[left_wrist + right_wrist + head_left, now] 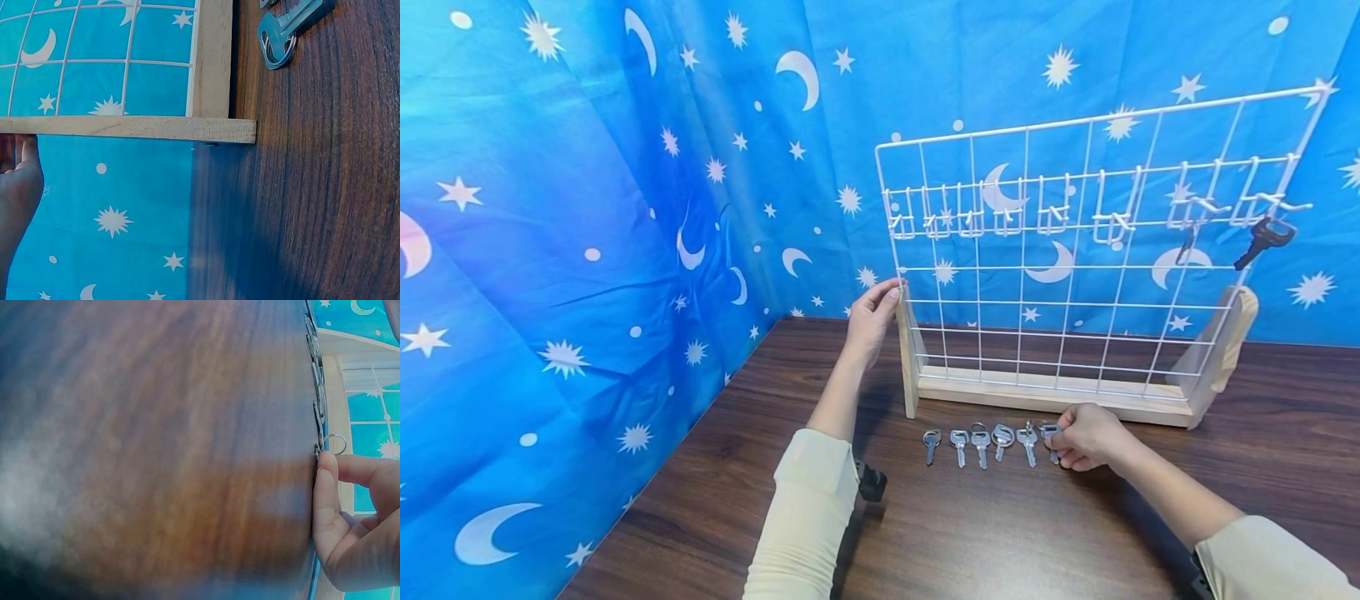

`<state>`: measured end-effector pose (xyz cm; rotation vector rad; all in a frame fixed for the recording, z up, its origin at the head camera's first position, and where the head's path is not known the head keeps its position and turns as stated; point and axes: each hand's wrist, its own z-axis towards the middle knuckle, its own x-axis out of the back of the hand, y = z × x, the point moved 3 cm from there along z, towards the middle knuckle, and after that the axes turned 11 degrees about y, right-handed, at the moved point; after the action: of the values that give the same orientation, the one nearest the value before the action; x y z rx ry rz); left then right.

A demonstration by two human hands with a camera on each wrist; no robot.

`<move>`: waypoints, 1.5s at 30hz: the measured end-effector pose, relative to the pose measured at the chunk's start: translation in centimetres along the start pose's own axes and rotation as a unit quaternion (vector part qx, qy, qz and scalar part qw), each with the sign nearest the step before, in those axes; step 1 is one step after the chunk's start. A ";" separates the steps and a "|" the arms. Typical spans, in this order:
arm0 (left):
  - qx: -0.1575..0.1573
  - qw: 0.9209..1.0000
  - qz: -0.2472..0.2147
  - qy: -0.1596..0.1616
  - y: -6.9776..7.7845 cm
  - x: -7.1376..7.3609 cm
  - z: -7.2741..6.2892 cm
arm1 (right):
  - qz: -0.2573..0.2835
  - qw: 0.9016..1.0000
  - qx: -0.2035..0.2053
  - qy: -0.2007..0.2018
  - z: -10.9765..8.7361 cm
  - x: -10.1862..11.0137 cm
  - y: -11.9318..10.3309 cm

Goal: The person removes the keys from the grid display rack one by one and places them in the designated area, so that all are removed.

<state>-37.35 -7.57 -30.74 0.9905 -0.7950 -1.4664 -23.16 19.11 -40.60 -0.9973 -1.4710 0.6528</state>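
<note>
A white wire grid rack [1022, 267] stands in a wooden base on the table. My left hand [872, 321] holds the top of its left wooden side post [910, 367]; in the left wrist view the fingers touch the post's outer face. Several silver keys [980, 446] with rings lie in a row before the base. At the row's right end, my right hand [1090, 437] pinches a key [1051, 433] between thumb and fingers, which partly hide it. A key ring [337, 444] stands up beside those fingertips in the right wrist view.
Several white hooks [1054, 218] line the upper grid. A dark key [1266, 237] hangs on the far-right hook, and another key [1186, 243] on the hook beside it. Behind the brown wooden table [715, 500] hangs a blue star-and-moon cloth [730, 208].
</note>
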 end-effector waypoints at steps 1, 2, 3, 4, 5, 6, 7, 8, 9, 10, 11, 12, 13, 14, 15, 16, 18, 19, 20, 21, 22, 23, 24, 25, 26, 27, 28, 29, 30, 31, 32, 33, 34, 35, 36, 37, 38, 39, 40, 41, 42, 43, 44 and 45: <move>-0.001 1.000 0.001 0.000 0.0 0.0 0.0 | 0.000 1.000 -0.001 -0.001 0.0 0.0 0.0; -0.001 1.000 0.001 0.000 0.0 0.0 0.0 | 0.000 1.000 -0.001 -0.001 0.0 0.0 0.0; -0.001 1.000 0.001 0.000 0.0 0.0 0.0 | -0.001 1.000 -0.001 -0.001 0.0 0.0 0.0; -0.002 1.000 0.002 0.000 0.0 0.0 0.0 | -0.001 1.000 -0.001 -0.001 0.0 0.1 0.0; -0.003 1.000 0.001 0.000 0.0 0.0 0.0 | -0.001 1.000 -0.001 -0.002 0.0 0.1 -0.1; -0.003 1.000 0.001 0.001 0.0 -0.1 0.0 | -0.002 1.000 -0.001 -0.002 0.0 0.1 -0.1; -0.003 1.000 0.001 0.001 0.0 -0.1 0.0 | -0.002 1.000 -0.001 -0.001 0.0 0.1 -0.1; -0.003 1.000 -0.001 0.002 0.1 -0.1 0.0 | -0.002 1.000 -0.002 -0.001 0.0 0.1 -0.1; -0.002 1.000 -0.002 0.002 0.1 -0.1 0.0 | -0.002 1.000 -0.002 -0.001 0.0 0.1 -0.1; -0.002 1.000 -0.003 0.002 0.1 -0.2 0.0 | -0.002 1.000 -0.002 -0.001 0.0 0.2 -0.1; -0.001 1.000 -0.004 0.002 0.1 -0.2 0.0 | -0.001 1.000 -0.001 -0.002 0.0 0.2 -0.1; 0.000 1.000 -0.005 0.002 0.2 -0.2 0.0 | 0.000 1.000 -0.002 -0.003 0.0 0.2 -0.1; 0.000 1.000 -0.006 0.002 0.2 -0.2 0.0 | 0.004 1.000 -0.003 -0.005 0.0 0.3 -0.1; 0.000 1.000 -0.007 0.002 0.2 -0.2 0.0 | 0.006 1.000 -0.003 -0.008 -0.1 0.4 -0.1; 0.000 1.000 -0.008 0.002 0.2 -0.2 0.0 | 0.011 1.000 -0.002 -0.012 -0.1 0.5 -0.1; 0.000 1.000 -0.008 0.002 0.2 -0.3 0.0 | 0.015 1.000 -0.001 -0.017 -0.2 0.6 -0.1; 0.000 1.000 -0.008 0.002 0.3 -0.3 0.0 | 0.018 1.000 0.003 -0.024 -0.4 0.9 -0.2; 0.000 1.000 -0.008 0.002 0.2 -0.3 0.0 | 0.018 0.999 0.007 -0.025 -0.5 1.2 -0.2; 0.000 1.000 -0.008 0.002 0.2 -0.3 0.1 | 0.016 0.999 0.014 -0.026 -0.6 1.5 -0.3; 0.000 1.000 -0.008 0.003 0.2 -0.2 0.1 | 0.014 0.999 0.020 -0.024 -0.7 1.8 -0.5; 0.000 1.000 -0.008 0.003 0.2 -0.2 0.1 | 0.011 0.999 0.026 -0.019 -0.8 2.2 -0.6; 0.000 1.000 -0.008 0.002 0.1 -0.2 0.1 | 0.009 0.999 0.032 -0.011 -0.9 2.5 -0.8; 0.000 1.000 -0.009 0.002 0.1 -0.2 0.1 | 0.010 0.999 0.038 -0.004 -1.0 3.0 -1.1; 0.001 1.000 -0.010 0.002 0.1 -0.2 0.1 | 0.006 0.999 0.049 0.006 -1.1 3.4 -1.3; 0.001 1.000 -0.009 0.002 0.2 -0.2 0.1 | -0.003 0.998 0.064 0.019 -1.2 3.9 -1.6; 0.001 1.000 -0.009 0.002 0.2 -0.1 0.0 | -0.015 0.996 0.079 0.035 -1.4 4.4 -2.0; 0.001 1.000 -0.009 0.002 0.2 -0.1 0.0 | -0.030 0.994 0.095 0.050 -1.5 5.0 -2.3; 0.000 1.000 -0.008 0.002 0.2 -0.1 0.0 | -0.047 0.990 0.111 0.068 -1.7 5.5 -2.7; 0.000 1.000 -0.008 0.002 0.2 -0.1 0.0 | -0.064 0.986 0.127 0.085 -1.9 6.1 -3.0; 0.000 1.000 -0.007 0.002 0.2 -0.1 0.0 | -0.085 0.980 0.145 0.104 -2.1 6.7 -3.4; 0.000 1.000 -0.006 0.001 0.2 -0.1 0.0 | -0.102 0.975 0.157 0.123 -2.4 7.3 -3.8; 0.000 1.000 -0.005 0.001 0.1 0.0 0.0 | -0.117 0.969 0.167 0.140 -2.6 7.8 -4.1; 0.000 1.000 -0.004 0.000 0.1 0.0 0.0 | -0.126 0.964 0.176 0.158 -2.8 8.3 -4.4; 0.000 1.000 -0.005 0.000 0.1 0.0 0.0 | -0.135 0.957 0.185 0.178 -3.0 8.8 -4.8; 0.000 1.000 -0.005 -0.001 0.1 0.0 0.0 | -0.143 0.950 0.194 0.200 -3.2 9.3 -5.1; 0.000 1.000 -0.005 -0.001 0.0 0.0 0.0 | -0.154 0.939 0.204 0.228 -3.4 9.8 -5.4; 0.000 1.000 -0.006 -0.001 0.0 0.0 0.0 | -0.158 0.929 0.212 0.257 -3.7 10.2 -5.7; -0.001 1.000 -0.006 -0.002 0.0 0.0 0.0 | -0.159 0.918 0.221 0.287 -3.9 10.6 -6.1; -0.001 1.000 -0.007 -0.002 0.0 0.0 0.0 | -0.156 0.906 0.231 0.318 -4.2 11.0 -6.4; -0.001 1.000 -0.008 -0.003 0.0 0.0 0.0 | -0.150 0.893 0.241 0.349 -4.4 11.4 -6.8; -0.001 1.000 -0.009 -0.003 0.0 0.0 0.0 | -0.140 0.879 0.252 0.381 -4.6 11.7 -7.2; -0.002 1.000 -0.009 -0.003 0.0 0.0 0.0 | -0.126 0.865 0.262 0.409 -4.8 12.1 -7.6; -0.002 1.000 -0.010 -0.002 0.0 0.0 0.0 | -0.110 0.854 0.269 0.432 -4.9 12.4 -8.0; -0.002 1.000 -0.010 -0.002 0.0 0.0 0.0 | -0.096 0.840 0.279 0.455 -5.0 12.7 -8.4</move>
<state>-37.37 -7.55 -30.71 0.9954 -0.7868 -1.4869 -19.42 25.33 -26.37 -0.5395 -0.4644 0.3288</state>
